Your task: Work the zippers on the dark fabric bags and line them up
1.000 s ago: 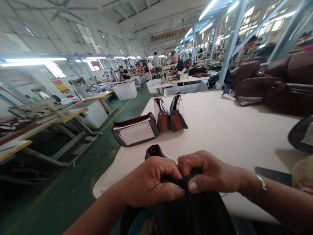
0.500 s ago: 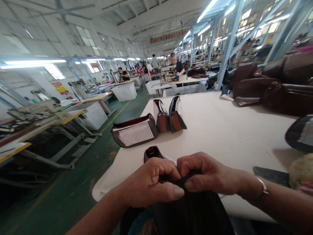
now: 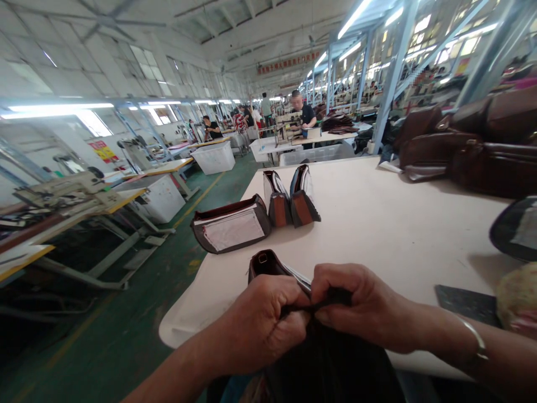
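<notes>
My left hand (image 3: 262, 324) and my right hand (image 3: 356, 310) meet at the near edge of a white table (image 3: 377, 224). Both are closed, pinching the upper edge of a dark bag (image 3: 331, 364) that hangs down below them. The fingertips of the two hands touch each other. Just behind my left hand a brown strap end with a metal buckle (image 3: 263, 261) sticks up. A bracelet sits on my right wrist.
Three brown-and-dark bags (image 3: 230, 225) (image 3: 277, 197) (image 3: 302, 194) stand on the table's left part. Brown bags (image 3: 470, 145) are piled at the far right, a dark bag (image 3: 516, 229) and a flat dark piece (image 3: 465, 302) at the right. Sewing tables (image 3: 75, 196) line the green-floored aisle, with people working farther back.
My hands have drawn closer together and turned, the left thumb now tucked under and the right wrist dropped lower. The view barely shifted.
</notes>
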`<action>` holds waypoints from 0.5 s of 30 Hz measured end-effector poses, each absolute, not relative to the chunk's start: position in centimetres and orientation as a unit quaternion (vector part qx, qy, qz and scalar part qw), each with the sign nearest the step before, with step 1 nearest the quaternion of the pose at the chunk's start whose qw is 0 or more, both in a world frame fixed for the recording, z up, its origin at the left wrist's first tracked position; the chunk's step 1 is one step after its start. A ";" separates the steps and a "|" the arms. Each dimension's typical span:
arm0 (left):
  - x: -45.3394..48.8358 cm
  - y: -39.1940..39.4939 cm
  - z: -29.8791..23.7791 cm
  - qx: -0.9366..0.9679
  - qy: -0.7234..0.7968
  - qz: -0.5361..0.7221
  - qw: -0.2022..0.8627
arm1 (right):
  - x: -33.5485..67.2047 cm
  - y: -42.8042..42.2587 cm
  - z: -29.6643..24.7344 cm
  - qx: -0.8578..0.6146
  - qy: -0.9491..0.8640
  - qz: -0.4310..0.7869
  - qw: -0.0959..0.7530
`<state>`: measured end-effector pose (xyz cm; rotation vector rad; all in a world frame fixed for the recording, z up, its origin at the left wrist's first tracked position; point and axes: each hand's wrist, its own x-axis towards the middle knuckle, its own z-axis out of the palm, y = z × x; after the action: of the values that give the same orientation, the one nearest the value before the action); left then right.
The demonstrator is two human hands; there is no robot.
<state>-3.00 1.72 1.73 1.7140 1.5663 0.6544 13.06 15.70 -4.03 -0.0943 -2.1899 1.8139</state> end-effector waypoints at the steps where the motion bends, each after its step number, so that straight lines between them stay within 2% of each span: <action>1: -2.9 1.7 1.7 0.664 0.610 0.250 0.353 | 13.1 15.6 -4.1 -0.026 -0.766 0.621 0.166; 6: -3.3 1.7 1.4 0.631 0.613 0.247 0.407 | 13.8 15.7 -4.7 0.066 -0.818 0.517 0.243; 11: -4.0 1.8 0.8 0.542 0.605 0.276 0.514 | 15.0 16.3 -4.7 0.145 -0.900 0.349 0.216; 15: -3.8 1.8 -0.2 0.511 0.612 0.270 0.540 | 15.5 16.2 -4.2 0.159 -0.941 0.215 0.205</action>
<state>-3.83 1.80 -0.19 1.2156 1.4548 0.6416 15.48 16.16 -4.21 0.4436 -2.6243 0.5999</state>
